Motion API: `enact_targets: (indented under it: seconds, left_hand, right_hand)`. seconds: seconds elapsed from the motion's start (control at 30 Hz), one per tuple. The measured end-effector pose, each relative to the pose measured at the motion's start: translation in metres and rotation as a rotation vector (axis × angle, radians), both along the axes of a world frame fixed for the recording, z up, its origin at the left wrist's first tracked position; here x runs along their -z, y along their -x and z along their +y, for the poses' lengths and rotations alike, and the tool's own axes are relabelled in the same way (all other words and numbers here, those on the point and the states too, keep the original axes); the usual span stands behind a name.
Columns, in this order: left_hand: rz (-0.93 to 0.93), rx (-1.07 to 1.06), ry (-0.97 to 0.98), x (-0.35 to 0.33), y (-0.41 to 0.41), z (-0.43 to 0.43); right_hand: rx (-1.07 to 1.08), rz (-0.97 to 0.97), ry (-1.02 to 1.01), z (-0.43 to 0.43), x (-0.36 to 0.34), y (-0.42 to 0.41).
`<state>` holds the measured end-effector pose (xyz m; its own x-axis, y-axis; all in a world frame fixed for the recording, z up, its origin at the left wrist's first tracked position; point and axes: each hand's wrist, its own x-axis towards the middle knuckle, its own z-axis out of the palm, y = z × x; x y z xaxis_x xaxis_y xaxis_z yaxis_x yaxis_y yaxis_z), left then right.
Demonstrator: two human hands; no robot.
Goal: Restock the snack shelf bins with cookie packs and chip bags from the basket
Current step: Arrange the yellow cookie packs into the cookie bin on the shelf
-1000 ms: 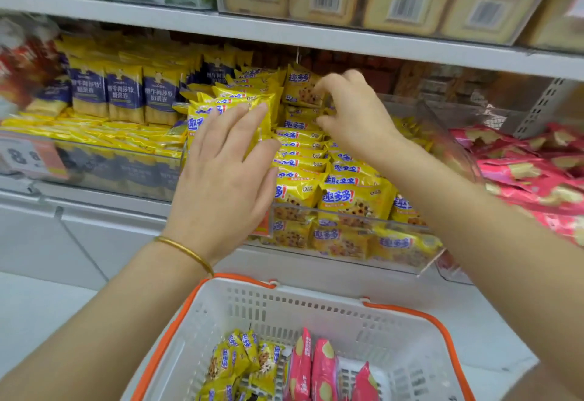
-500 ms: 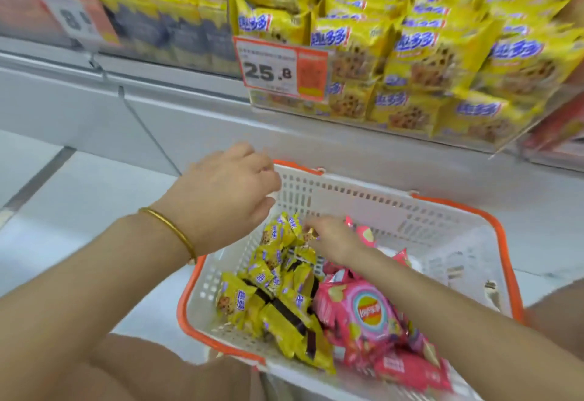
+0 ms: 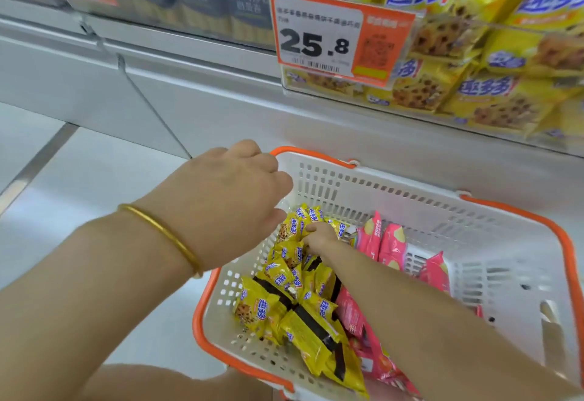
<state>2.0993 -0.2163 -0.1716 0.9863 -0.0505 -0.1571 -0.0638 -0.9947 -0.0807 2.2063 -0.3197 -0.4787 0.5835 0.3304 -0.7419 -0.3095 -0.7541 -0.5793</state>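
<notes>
The right hand (image 3: 319,238) has its grip on cookie packs (image 3: 292,226) in the basket (image 3: 410,198). The left hand (image 3: 230,198) hangs loosely curled, empty. Slick, heaped packs could slip free on lifting.

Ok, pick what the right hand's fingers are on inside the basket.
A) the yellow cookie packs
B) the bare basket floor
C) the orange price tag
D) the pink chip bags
A: the right hand has its fingers curled on the yellow cookie packs heaped at the left side of the basket, while the pink chip bags lie just to the right of those fingers.
</notes>
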Motion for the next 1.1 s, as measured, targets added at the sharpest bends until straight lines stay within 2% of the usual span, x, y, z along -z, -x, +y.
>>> enact_targets:
  seconds: [0.07,0.17,0.23,0.33,0.43,0.53,0.63,0.8,0.97,1.03,1.1]
  left_hand:
    - [0.049,-0.016,-0.029,-0.004,-0.005,-0.004]
    - [0.164,0.0,-0.103,-0.003,-0.013,-0.004]
    - [0.189,0.0,-0.082,-0.007,-0.018,-0.006]
    - [0.211,-0.002,-0.05,-0.008,-0.026,-0.011]
    - [0.257,-0.037,0.065,-0.011,-0.04,-0.02]
    - [0.227,-0.068,0.237,-0.021,-0.054,-0.03]
    - [0.195,-0.101,0.402,-0.038,-0.063,-0.043]
    - [-0.041,-0.051,0.618,-0.069,-0.073,-0.063]
    - [-0.422,-0.044,0.855,-0.094,-0.082,-0.077]
    - [-0.605,-0.121,0.929,-0.098,-0.088,-0.076]
    - [-0.838,-0.143,0.841,-0.1,-0.095,-0.07]
  right_hand:
    - [-0.023,-0.066,0.006,-0.006,-0.003,0.0]
    - [-0.256,-0.277,-0.005,-0.027,-0.03,0.001]
    - [-0.378,-0.384,-0.074,-0.045,-0.062,-0.001]
    - [-0.419,-0.503,-0.235,-0.07,-0.121,-0.012]
    - [-0.423,-0.622,-0.422,-0.089,-0.185,-0.021]
    - [-0.454,-0.743,-0.608,-0.109,-0.244,-0.02]
    - [-0.418,-0.845,-0.69,-0.133,-0.283,-0.016]
    - [-0.336,-1.052,-0.613,-0.163,-0.33,-0.008]
    - [-0.289,-1.385,-0.406,-0.148,-0.367,-0.019]
    - [-0.256,-1.438,-0.422,-0.135,-0.386,-0.033]
    - [-0.165,-1.475,-0.47,-0.119,-0.405,-0.053]
